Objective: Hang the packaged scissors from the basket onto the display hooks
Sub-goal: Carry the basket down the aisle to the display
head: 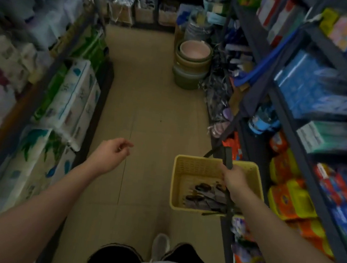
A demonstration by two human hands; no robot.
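The right hand (233,181) grips the dark handle (228,157) of a yellow woven plastic basket (187,166) holding dark packaged scissors (203,196), while the left hand (111,153) hangs loosely curled and holding nothing.

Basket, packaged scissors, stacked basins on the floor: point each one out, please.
basket (194,167), head view, on its far wicker wall.
packaged scissors (203,196), head view, on the dark packs lying in the basket bottom.
stacked basins (193,55), head view, on the top basin's rim.

A shop aisle: packaged goods crowd the shelves (315,119) on both sides (blurred labels).
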